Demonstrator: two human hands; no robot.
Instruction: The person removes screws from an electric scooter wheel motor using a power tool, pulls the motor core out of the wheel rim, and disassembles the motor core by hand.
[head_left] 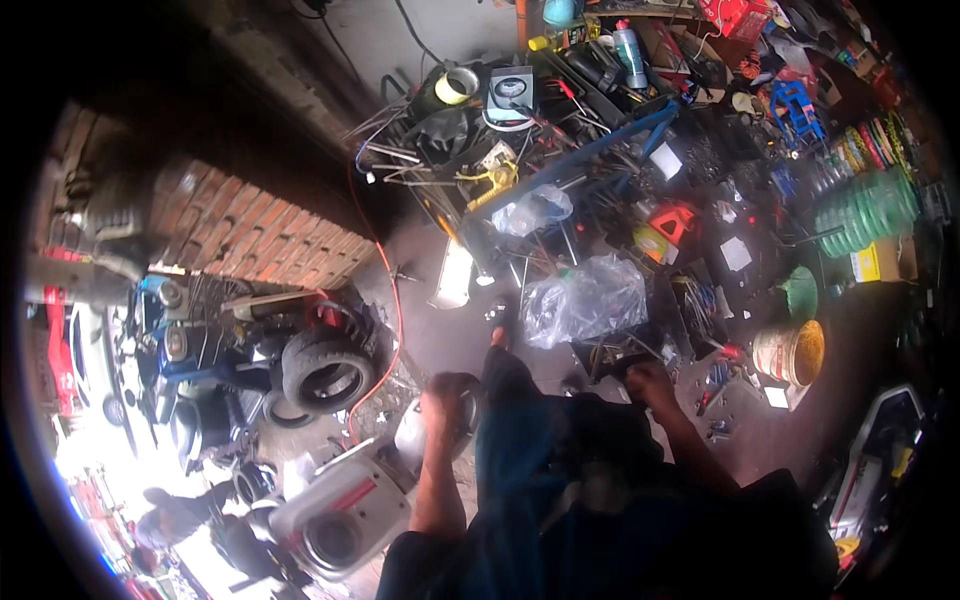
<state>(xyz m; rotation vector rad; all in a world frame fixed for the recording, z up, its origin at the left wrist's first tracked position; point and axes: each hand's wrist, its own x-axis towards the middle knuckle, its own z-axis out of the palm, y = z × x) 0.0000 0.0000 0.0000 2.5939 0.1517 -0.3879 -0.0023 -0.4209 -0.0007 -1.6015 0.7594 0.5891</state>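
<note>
My left hand (441, 398) is closed in a fist over a white rounded object with a dark rim (410, 432), beside a light grey machine (300, 508) with a round dark recess. Whether it grips that object is unclear. My right hand (650, 386) is also closed, out to the right of my body by a dark tray of small parts (620, 358); anything inside its fingers is hidden. Just ahead of it lies a crumpled clear plastic bag (590, 300).
Worn tyres (325, 372) lie at left, near an orange hose (397, 310). Tools crowd a workbench (560, 160) ahead. A bucket (785, 352) and a coil of green hose (868, 212) stand right. Small parts litter the floor. A person (185, 515) is at lower left.
</note>
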